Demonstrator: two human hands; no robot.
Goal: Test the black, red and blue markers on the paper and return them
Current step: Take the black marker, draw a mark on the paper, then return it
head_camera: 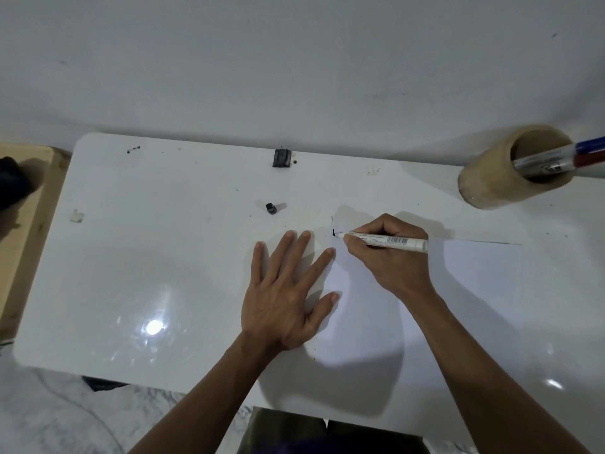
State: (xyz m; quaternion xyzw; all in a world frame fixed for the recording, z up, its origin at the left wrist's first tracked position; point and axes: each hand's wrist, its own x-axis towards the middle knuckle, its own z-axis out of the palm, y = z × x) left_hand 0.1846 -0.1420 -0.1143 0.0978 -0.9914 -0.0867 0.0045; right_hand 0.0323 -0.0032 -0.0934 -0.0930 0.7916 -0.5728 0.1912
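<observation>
1. In the head view, the right hand is gripping a white-barrelled marker, with the fingers curling tightly around its front half and the thumb pressing from the near side.
2. The marker is lying nearly level, its uncapped dark tip pointing left and touching the paper at the sheet's far left corner, where a short black mark is showing.
3. The left hand is resting flat, palm down, with its fingers spreading wide and holding nothing; the forefinger and thumb are lying on the left edge of the paper, while the other fingertips are pressing on the table.
4. A small black cap is sitting on the table, beyond the left hand and well apart from the marker.
5. A tan round holder is standing at the far right of the table, with two more markers leaning out of it to the right: one with a blue cap and one with a red cap.
6. A dark clip-like piece is sitting at the far edge of the table.
</observation>
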